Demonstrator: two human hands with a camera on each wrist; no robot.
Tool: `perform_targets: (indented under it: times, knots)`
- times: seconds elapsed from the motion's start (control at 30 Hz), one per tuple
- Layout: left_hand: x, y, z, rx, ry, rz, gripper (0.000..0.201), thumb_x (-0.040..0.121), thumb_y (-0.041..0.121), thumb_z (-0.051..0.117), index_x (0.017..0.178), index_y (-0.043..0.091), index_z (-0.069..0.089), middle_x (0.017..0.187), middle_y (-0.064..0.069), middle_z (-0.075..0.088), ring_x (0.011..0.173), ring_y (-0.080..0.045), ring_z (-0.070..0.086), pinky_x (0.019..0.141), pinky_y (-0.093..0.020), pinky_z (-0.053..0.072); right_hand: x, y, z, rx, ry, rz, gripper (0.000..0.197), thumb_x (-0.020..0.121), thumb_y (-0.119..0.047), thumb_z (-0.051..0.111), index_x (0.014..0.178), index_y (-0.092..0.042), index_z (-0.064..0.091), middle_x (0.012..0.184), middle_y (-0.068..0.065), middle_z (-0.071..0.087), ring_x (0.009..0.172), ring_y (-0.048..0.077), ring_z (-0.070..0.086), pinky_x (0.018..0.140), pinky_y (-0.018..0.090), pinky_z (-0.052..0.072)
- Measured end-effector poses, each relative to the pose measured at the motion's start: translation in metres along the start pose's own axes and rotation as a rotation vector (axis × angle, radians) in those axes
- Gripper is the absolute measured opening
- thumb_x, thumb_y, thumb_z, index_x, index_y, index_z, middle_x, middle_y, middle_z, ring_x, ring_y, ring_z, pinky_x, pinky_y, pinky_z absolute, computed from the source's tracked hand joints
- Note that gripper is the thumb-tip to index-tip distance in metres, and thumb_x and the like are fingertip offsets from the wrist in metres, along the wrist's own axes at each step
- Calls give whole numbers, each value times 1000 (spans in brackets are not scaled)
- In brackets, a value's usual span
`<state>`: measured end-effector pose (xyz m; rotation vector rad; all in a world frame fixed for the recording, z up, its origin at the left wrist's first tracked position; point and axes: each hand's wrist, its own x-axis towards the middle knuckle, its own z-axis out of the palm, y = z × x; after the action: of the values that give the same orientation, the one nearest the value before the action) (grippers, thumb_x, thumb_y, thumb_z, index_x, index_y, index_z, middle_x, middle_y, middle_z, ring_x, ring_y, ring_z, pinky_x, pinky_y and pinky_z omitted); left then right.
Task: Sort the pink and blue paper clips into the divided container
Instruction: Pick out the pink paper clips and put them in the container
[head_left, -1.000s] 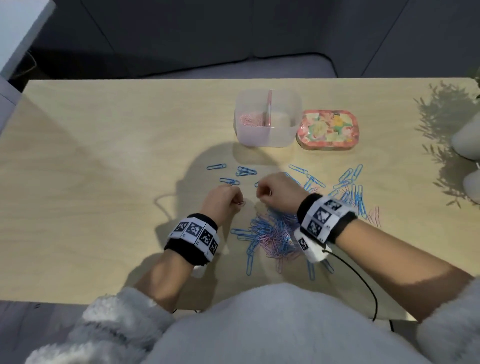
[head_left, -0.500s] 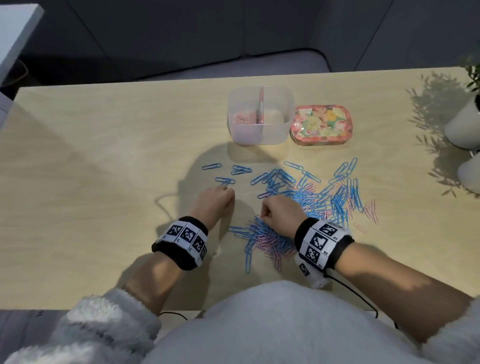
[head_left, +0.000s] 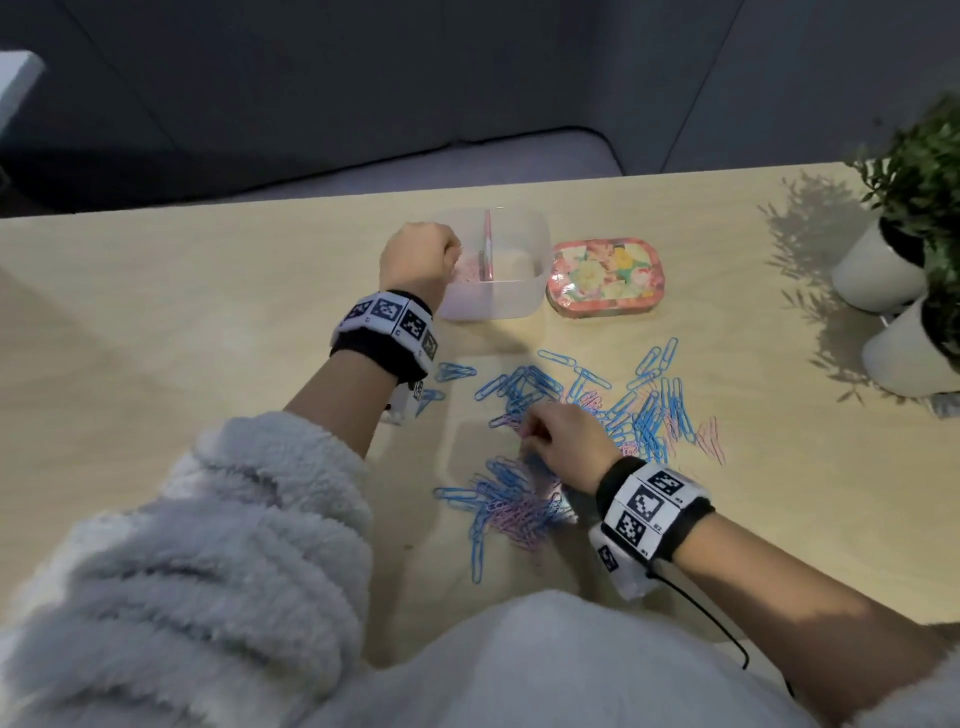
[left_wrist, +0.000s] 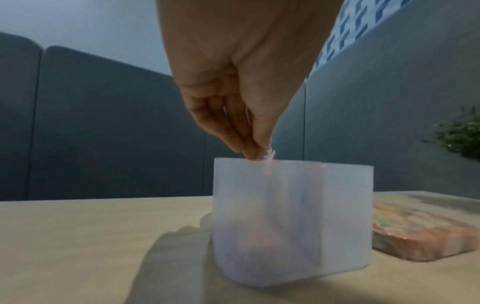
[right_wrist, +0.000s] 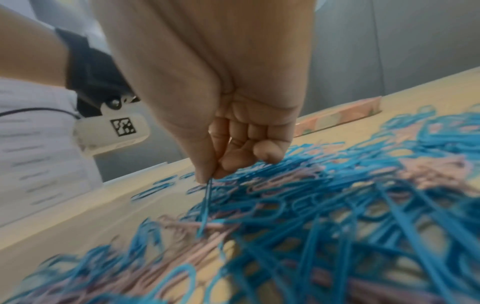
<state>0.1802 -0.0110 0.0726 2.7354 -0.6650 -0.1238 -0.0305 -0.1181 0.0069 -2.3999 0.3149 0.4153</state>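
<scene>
A translucent divided container (head_left: 498, 299) (left_wrist: 293, 222) stands at the back of the wooden table, split by a pink divider (head_left: 488, 241). Pink clips (head_left: 467, 274) lie in its left compartment. My left hand (head_left: 457, 254) (left_wrist: 255, 153) hovers over that compartment's rim and pinches a pink paper clip (left_wrist: 270, 153). A mixed pile of blue and pink paper clips (head_left: 511, 506) (right_wrist: 311, 216) spreads across the table's middle. My right hand (head_left: 524, 436) (right_wrist: 210, 176) is down in the pile, thumb and forefinger pinching a blue paper clip (right_wrist: 206, 202).
A floral tin (head_left: 605, 275) (left_wrist: 420, 228) lies just right of the container. Two white pots with green plants (head_left: 878, 270) (head_left: 914, 358) stand at the table's right edge. A few loose blue clips (head_left: 454, 371) lie left of the pile.
My left hand has gone from the pile forward to the container's left compartment. My right hand stays in the pile and now pinches a blue clip.
</scene>
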Motion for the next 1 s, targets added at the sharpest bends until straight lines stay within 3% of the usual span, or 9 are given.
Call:
perform_targets:
  times: [0.17,0.27,0.33,0.43,0.5,0.63,0.8,0.9,1.0]
  knots:
    - [-11,1,14,78,132,105,31,94,20,37,92,10,67,102,-12,66,97,-35,50,78,-39,37,7,17,-17,89,87,86,4,80,-10,62,81,-12,65,78,5,64,82,26,61,78,36,49]
    - [-48,-2,34,46,212,296,30,88,25,41,87,14,69,89,-7,67,85,-32,56,71,-37,42,6,24,-21,-45,91,100,6,82,-12,58,83,-15,64,93,9,67,93,29,61,75,33,45]
    - [-76,-7,53,52,114,355,32,86,31,41,83,17,70,83,-5,67,83,-31,57,69,-36,43,5,21,-19,-74,129,48,7,83,-15,58,87,-13,63,99,10,64,96,29,58,77,34,45]
    - [-104,-11,74,39,-180,269,20,87,32,53,93,21,68,96,-3,65,94,-29,55,79,-38,40,7,11,-7,-100,126,-35,18,82,-26,64,93,-12,60,99,9,58,96,27,54,79,39,47]
    - [-114,-10,83,14,-263,248,18,84,32,58,95,21,66,99,-4,63,96,-27,56,82,-38,39,9,7,-2,-160,94,-38,23,81,-27,66,96,-11,59,101,10,59,99,27,52,80,40,46]
    - [-120,-13,87,-92,-257,177,12,83,25,60,90,17,66,95,-5,65,93,-26,59,81,-36,44,10,15,-9,-76,110,8,7,83,-11,58,89,-9,61,95,11,65,95,29,58,78,38,47]
    - [-115,-24,82,-87,-182,76,12,84,18,57,92,12,65,97,-9,66,94,-30,58,80,-37,42,8,40,-29,86,208,144,10,83,-8,58,76,-14,62,76,5,66,80,27,63,75,31,48]
    - [-117,-17,83,-79,-153,153,14,86,19,57,95,12,65,97,-10,63,94,-31,55,82,-39,41,3,47,-35,62,263,172,9,81,-6,58,81,-9,67,85,10,67,89,30,62,78,32,45]
    - [-119,-2,89,-137,-239,288,17,86,24,58,96,14,68,95,-10,63,94,-30,56,84,-40,44,0,39,-33,-110,324,94,17,85,-8,57,96,-9,69,103,13,64,103,32,53,83,35,42]
